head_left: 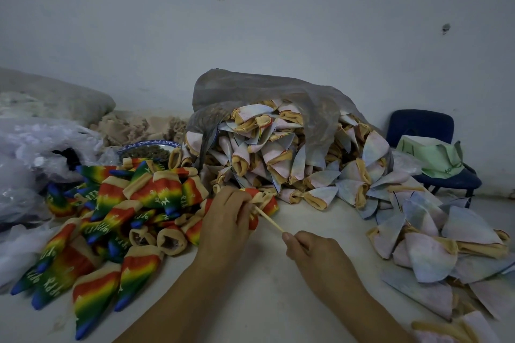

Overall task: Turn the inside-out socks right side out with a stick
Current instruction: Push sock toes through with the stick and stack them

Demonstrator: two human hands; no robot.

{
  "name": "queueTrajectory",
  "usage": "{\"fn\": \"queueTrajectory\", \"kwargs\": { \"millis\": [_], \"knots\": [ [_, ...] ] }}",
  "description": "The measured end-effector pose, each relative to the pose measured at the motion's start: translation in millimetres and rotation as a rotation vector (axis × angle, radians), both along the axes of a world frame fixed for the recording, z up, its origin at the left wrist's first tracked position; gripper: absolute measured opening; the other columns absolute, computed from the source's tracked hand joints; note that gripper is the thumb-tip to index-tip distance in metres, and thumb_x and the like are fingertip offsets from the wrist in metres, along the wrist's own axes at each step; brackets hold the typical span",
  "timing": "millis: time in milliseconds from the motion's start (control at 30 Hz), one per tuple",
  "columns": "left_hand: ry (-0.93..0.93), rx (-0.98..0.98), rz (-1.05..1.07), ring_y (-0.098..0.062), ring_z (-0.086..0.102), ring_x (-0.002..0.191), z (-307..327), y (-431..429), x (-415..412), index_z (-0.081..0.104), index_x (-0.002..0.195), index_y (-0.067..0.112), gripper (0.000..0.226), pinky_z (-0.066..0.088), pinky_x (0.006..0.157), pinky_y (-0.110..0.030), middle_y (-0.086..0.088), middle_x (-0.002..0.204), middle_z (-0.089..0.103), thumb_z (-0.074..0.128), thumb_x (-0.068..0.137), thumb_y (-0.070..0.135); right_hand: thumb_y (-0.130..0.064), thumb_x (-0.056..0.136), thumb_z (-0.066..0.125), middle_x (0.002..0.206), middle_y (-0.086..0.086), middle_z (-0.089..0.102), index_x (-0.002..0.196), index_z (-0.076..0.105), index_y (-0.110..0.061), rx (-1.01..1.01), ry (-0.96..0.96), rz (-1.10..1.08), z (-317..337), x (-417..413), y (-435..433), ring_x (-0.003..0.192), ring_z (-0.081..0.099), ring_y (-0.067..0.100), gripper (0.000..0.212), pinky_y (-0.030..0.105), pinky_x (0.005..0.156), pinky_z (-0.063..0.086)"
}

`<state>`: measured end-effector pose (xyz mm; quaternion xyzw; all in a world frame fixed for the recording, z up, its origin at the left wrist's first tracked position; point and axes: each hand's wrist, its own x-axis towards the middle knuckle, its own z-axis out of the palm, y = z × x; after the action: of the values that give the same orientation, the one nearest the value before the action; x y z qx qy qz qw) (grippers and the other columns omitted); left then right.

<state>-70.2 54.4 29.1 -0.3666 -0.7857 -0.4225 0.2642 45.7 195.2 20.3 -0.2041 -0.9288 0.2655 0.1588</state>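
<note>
the left hand (225,220) grips a bunched rainbow sock (264,202) at centre. at its 5 o'clock, the right hand (315,253) pinches a thin stick (269,219) slanting into the sock. a rainbow heap (111,217) lies at 9 o'clock on the tabletop (250,287), and pale inside-out socks (292,159) at 1 o'clock.

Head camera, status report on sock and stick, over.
Left hand grips bunched rainbow-striped fabric sock. Right hand pinches thin wooden stick, tip inside sock. Pale inside-out sock heap behind, clear of hands.

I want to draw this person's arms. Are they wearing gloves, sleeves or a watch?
No. The left hand and the right hand are bare: no gloves, no rings that I can see. Both forearms are bare too, with no sleeve, watch or bracelet in the picture.
</note>
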Motion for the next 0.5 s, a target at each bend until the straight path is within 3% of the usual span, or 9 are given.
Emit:
{"fn": "queueTrajectory", "kwargs": {
  "millis": [233, 400, 500],
  "knots": [
    [0.0, -0.002, -0.055, -0.014, 0.052, 0.084, 1, 9, 12, 0.066, 0.091, 0.004, 0.012, 0.04, 0.072, -0.015, -0.004, 0.094, 0.059, 0.058, 0.093, -0.005, -0.051, 0.097, 0.036, 0.08, -0.013, 0.067, 0.076, 0.06, -0.033, -0.154, 0.067, -0.025, -5, -5, -11, 0.076, 0.061, 0.002, 0.036, 0.025, 0.071, 0.048],
    [-0.06, 0.115, -0.067, -0.014, 0.051, 0.082, -5, 14, 14, 0.064, 0.093, 0.003, 0.009, 0.037, 0.072, -0.012, 0.0, 0.092, 0.055, 0.059, 0.093, -0.004, -0.051, 0.096, 0.04, 0.077, -0.014, 0.067, 0.071, 0.062, -0.032, -0.272, 0.086, -0.022, -4, -8, -15, 0.076, 0.062, 0.002, 0.038, 0.023, 0.071, 0.048],
    [-0.098, 0.203, -0.005, -0.01, 0.044, 0.09, -8, 13, 13, 0.063, 0.094, 0.005, 0.006, 0.034, 0.079, -0.006, -0.001, 0.101, 0.048, 0.059, 0.094, 0.0, -0.054, 0.094, 0.04, 0.078, -0.012, 0.069, 0.071, 0.063, -0.032, -0.262, 0.079, 0.012, -3, -6, -13, 0.077, 0.063, 0.002, 0.039, 0.026, 0.075, 0.051]
  ]
}}
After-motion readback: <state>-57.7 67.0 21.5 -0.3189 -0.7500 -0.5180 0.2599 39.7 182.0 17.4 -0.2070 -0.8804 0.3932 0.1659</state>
